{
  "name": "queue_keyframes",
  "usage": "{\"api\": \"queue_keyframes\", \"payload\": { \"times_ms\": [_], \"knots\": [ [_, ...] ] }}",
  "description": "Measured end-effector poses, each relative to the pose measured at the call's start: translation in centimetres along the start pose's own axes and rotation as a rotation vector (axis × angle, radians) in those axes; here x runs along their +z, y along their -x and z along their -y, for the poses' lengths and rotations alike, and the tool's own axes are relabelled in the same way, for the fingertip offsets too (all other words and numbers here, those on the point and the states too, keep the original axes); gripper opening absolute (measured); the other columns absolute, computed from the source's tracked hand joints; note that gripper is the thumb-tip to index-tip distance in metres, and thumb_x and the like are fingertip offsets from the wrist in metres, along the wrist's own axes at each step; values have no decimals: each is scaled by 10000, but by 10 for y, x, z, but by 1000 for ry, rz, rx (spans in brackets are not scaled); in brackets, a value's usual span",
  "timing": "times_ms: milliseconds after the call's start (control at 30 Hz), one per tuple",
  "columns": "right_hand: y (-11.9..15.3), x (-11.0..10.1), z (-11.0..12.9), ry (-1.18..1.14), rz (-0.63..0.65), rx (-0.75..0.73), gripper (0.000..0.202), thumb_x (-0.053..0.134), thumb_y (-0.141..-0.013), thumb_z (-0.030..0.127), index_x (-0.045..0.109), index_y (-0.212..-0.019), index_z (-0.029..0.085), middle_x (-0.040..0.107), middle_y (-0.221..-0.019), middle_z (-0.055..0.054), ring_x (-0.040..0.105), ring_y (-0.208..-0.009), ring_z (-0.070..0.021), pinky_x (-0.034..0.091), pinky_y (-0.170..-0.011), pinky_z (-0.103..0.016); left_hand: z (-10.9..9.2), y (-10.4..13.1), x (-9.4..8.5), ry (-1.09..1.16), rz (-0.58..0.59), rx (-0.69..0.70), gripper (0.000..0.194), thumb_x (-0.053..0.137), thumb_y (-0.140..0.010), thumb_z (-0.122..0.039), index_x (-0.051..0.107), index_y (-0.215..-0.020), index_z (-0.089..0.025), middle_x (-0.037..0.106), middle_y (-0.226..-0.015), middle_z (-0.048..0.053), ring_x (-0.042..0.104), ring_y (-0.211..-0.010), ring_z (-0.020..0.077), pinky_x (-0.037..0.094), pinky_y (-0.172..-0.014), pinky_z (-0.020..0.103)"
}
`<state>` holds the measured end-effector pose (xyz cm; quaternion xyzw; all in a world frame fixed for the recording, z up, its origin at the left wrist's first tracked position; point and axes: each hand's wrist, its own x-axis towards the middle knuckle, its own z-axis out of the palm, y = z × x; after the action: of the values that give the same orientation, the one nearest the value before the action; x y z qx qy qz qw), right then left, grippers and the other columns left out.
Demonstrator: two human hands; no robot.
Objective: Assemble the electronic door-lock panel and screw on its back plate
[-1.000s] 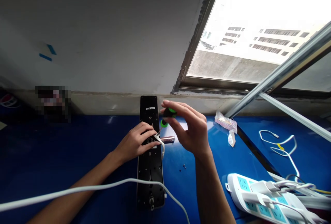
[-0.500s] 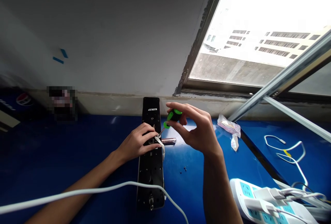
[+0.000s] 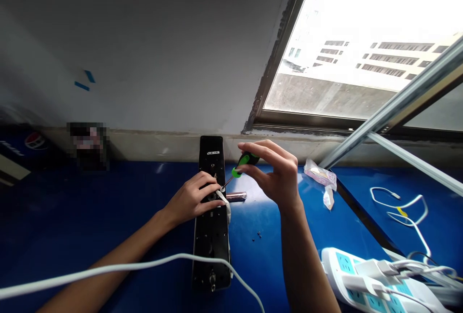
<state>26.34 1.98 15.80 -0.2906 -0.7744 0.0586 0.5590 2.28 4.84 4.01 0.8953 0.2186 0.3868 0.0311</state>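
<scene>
The surface [image 3: 144, 207] is deep glossy blue, the long panel [image 3: 211, 250] black with a white, dark-lettered label [image 3: 213, 152]. The screwdriver [image 3: 243, 163] mixes bright green and black; the short tube [image 3: 237, 197] beside it is shiny reddish brown. Toward ten o'clock, two blue strips [image 3: 86, 80] mark the grey wall [image 3: 162, 62]. At four o'clock, the power strip [image 3: 331, 260] is white with light-blue socket panels. At nine, a round logo [image 3: 35, 140] shows red, white and blue.

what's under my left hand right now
Under the fingers of your left hand is the long black panel; under the palm, the glossy blue tabletop. The spots they cover can't be seen.
</scene>
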Motion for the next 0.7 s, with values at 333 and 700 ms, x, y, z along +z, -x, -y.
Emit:
{"api": "queue_keyframes", "payload": {
  "times_ms": [333, 700],
  "knots": [
    [-3, 1, 4, 25, 33, -6, 407, 852, -888, 219, 789, -1272, 334, 715, -1001, -22, 707, -851, -161, 609, -744, -316, 0, -4, -4, -38, 2, 43, 361, 687, -1015, -451, 743, -1124, -111, 741, -1057, 138, 687, -1008, 268, 622, -858, 404],
    [-4, -3, 5, -64, 80, 29, 449, 823, -904, 207, 771, -1304, 405, 725, -1089, -44, 728, -937, -215, 643, -779, -385, 0, -6, -8, 7, 47, 19, 371, 735, -984, -451, 767, -1159, -126, 748, -1061, 142, 687, -999, 266, 624, -864, 405]
  ]
}}
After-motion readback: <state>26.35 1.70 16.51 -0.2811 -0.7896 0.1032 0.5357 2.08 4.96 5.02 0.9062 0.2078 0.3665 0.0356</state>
